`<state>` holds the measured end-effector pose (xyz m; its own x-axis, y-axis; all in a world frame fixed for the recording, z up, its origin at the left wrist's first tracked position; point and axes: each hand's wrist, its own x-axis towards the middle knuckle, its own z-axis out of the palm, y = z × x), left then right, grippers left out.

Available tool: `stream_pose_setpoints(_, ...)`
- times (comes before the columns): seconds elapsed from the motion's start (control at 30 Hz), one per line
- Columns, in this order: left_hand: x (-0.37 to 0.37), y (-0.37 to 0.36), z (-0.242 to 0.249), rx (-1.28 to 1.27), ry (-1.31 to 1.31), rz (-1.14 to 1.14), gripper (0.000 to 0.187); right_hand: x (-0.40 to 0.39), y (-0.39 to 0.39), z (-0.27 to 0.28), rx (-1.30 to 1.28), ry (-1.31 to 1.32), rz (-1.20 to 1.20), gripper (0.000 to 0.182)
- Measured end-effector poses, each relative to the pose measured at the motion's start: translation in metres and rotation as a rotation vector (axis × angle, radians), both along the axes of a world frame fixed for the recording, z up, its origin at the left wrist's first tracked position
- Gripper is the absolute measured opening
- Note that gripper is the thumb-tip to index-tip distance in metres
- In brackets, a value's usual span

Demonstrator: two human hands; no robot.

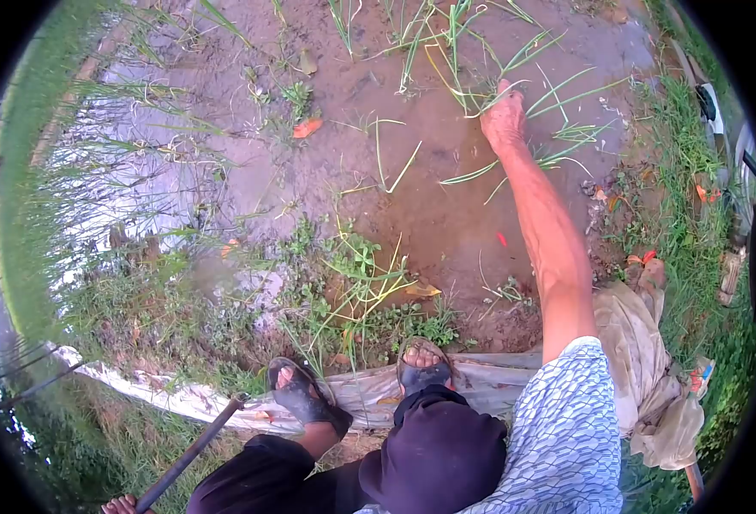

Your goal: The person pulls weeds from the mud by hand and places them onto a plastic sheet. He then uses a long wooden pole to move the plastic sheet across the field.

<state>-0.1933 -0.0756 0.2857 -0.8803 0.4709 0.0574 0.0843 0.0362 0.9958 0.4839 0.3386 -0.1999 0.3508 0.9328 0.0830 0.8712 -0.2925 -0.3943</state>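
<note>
Both hands were well apart: the left hand [121, 505], partly cut off by the lower edge, was wrapped round a dark pole [191, 451] slanting up to the right, while the right hand [504, 120] reached far forward among long-leaved green plants [461, 92], and I could not tell whether its fingers were closed on any stems. Those plants stood and sprawled in wet brown mud [451, 227], some leaves just beside the right hand. Nearer, sandalled feet [302, 398] were planted along a pale sheet [489, 374], with low weeds [356, 257] beyond.
</note>
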Motion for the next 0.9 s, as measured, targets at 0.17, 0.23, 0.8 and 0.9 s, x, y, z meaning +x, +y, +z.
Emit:
stream_pose_setpoints(0.17, -0.001, 0.010, -0.001, -0.009, -0.003, 0.019, 0.021, 0.015, 0.013, -0.006, -0.160, 0.141, 0.089, 0.024)
stream_pose_setpoints(0.23, -0.001, 0.012, -0.002, -0.008, -0.010, 0.025, 0.021, 0.003, 0.005, 0.019, -0.151, 0.516, 0.017, 0.021)
stream_pose_setpoints(0.8, 0.010, 0.002, 0.005, 0.000, -0.021, 0.045, 0.021, -0.004, 0.055, 0.001, 0.069, 0.180, 0.302, 0.028)
stream_pose_setpoints(0.9, 0.009, -0.002, 0.009, 0.007, -0.013, 0.043, 0.021, -0.016, 0.066, 0.015, -0.112, 0.027, 0.322, 0.021)
